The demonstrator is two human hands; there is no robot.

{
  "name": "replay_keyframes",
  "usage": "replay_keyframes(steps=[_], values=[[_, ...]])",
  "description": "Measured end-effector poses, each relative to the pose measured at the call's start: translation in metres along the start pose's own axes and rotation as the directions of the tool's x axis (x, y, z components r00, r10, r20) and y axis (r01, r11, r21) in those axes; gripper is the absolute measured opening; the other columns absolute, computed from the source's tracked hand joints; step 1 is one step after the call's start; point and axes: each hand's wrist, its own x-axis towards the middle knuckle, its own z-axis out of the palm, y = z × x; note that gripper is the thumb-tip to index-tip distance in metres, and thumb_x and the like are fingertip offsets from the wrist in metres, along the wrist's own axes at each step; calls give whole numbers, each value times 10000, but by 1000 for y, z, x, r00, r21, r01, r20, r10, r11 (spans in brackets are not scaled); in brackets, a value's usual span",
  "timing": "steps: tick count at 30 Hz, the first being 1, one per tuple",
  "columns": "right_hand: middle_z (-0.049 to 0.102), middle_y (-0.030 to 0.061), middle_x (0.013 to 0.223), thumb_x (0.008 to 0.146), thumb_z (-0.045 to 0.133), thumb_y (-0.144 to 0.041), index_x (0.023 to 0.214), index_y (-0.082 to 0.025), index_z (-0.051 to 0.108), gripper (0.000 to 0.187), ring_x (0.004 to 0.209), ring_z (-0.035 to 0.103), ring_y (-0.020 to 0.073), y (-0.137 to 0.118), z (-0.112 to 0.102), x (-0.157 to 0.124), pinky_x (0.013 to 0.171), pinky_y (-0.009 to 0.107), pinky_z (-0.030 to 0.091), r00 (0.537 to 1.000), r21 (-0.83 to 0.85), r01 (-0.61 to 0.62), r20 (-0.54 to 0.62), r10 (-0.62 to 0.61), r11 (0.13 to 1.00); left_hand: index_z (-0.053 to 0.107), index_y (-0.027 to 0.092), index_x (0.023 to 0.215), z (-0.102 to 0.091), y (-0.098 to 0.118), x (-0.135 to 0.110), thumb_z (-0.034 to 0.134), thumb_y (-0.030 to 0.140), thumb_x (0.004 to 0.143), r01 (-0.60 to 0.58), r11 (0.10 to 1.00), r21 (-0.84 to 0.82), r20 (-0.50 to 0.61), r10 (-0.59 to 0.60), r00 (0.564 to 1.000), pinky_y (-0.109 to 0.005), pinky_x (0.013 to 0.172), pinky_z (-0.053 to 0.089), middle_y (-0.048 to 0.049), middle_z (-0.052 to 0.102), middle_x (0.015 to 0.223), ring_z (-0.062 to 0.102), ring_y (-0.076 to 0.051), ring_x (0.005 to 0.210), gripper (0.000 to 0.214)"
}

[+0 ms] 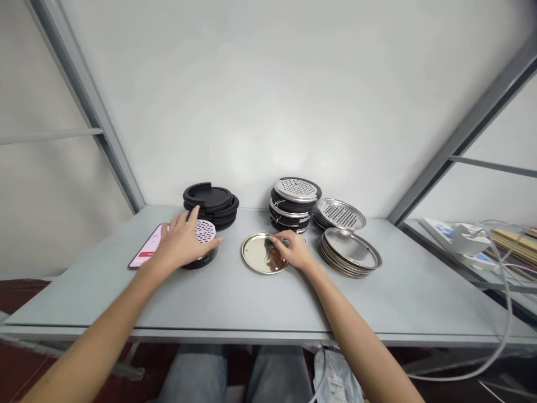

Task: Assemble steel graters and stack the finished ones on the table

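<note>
My left hand (181, 242) lies with fingers spread over a round black base capped by a perforated metal disc (205, 230), at the left of the grey table (235, 302). My right hand (294, 250) pinches the right rim of a shallow shiny round metal dish (260, 253) that lies flat at the table's middle.
A stack of black round bases (211, 204) stands at the back left. Behind the dish is a stack of assembled units (294, 204), with perforated discs (339, 214) and plain metal dishes (350, 251) piled to its right. A phone (146, 247) lies beside my left hand. Cables and boxes sit at the far right.
</note>
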Motion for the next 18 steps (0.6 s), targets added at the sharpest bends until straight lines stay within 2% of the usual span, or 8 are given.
replay_keyframes(steps=[3, 6, 8, 12, 15, 18], values=[[723, 68, 895, 902, 510, -392, 865, -211, 719, 279, 851, 635, 232, 1, 0, 0, 778, 336, 450, 1000, -12, -7, 5, 7, 1000, 201, 162, 1497, -12, -26, 12, 578, 761, 653, 19, 999, 47, 234, -30, 972, -568, 1043, 286, -207, 413, 1446, 385, -413, 1314, 1102], [723, 66, 888, 907, 501, -405, 861, -210, 721, 297, 837, 636, 226, 2, -1, 0, 748, 322, 449, 1000, -11, -18, 9, 18, 1000, 211, 143, 1499, -9, -40, 17, 555, 785, 646, 20, 1000, 19, 340, -25, 940, -448, 1014, 366, -193, 386, 1476, 428, -378, 1301, 1122], [721, 67, 878, 916, 483, -425, 858, -205, 720, 327, 826, 632, 223, 3, -3, 0, 723, 313, 445, 1000, -2, -24, 11, 24, 1000, 234, 128, 1493, -5, -43, 18, 544, 780, 657, 16, 1000, 16, 326, -21, 945, -407, 985, 396, -186, 413, 1461, 450, -364, 1289, 1105], [714, 74, 837, 943, 397, -499, 804, -182, 711, 468, 794, 628, 226, 1, -5, 1, 728, 326, 442, 999, 72, -54, 0, 54, 996, 273, 150, 1483, -1, -41, 16, 551, 751, 671, -12, 999, 38, 251, 2, 968, -408, 957, 413, -170, 481, 1412, 502, -369, 1235, 1049], [720, 79, 861, 942, 329, -578, 807, -172, 712, 574, 836, 643, 236, -1, -6, 3, 796, 346, 459, 990, 279, -128, -22, 139, 952, 267, 172, 1488, -4, -38, 15, 548, 737, 682, -18, 998, 64, 213, 4, 977, -419, 913, 435, -161, 522, 1371, 523, -390, 1195, 1024], [724, 98, 922, 900, 313, -676, 845, -163, 718, 655, 913, 650, 249, -3, -7, 5, 875, 368, 468, 978, 540, -185, 21, 206, 821, 247, 173, 1496, -7, -37, 14, 552, 729, 687, -18, 997, 78, 198, 2, 980, -428, 874, 454, -168, 543, 1336, 524, -406, 1178, 1029]])
